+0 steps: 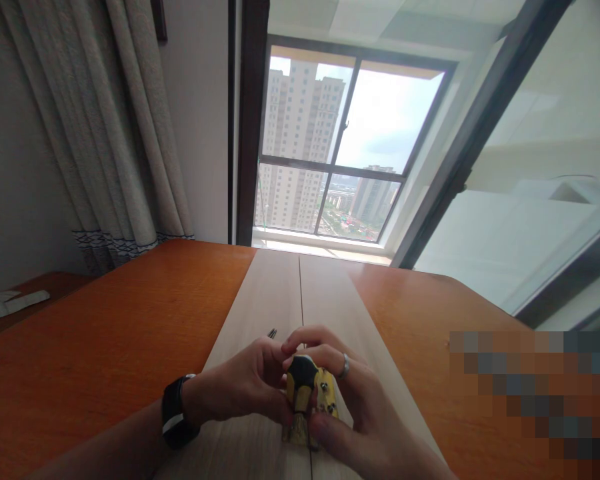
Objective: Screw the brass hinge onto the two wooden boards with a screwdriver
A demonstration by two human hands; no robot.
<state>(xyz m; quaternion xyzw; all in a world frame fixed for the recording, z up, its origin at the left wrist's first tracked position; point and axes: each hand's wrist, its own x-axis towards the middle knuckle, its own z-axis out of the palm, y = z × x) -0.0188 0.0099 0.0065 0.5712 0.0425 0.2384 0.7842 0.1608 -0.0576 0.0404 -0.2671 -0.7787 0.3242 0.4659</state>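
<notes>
Now both hands close on a small yellow-and-black tool

Head view: low in the frame, just right of centre, the left hand (245, 387) and the right hand (360, 413) meet around a yellow-and-black tool (305, 393). The fingers of both are curled tight on it, the left from the left side and the right from the right and beneath. What kind of tool it is cannot be told; small metal studs show on its yellow side. The left wrist bears a black watch (175, 413), and a finger of the right hand bears a ring (345, 365).

The tool is held just over two pale boards (290, 293) that lie side by side and run from the bottom edge up toward the middle of the frame. They rest on an orange-brown table (120, 333). A small dark metal piece (271, 332) shows on the left board just above the left hand.

A patterned curtain (125, 133) hangs at upper left, and a window (340, 140) with tower blocks beyond fills the upper centre.
</notes>
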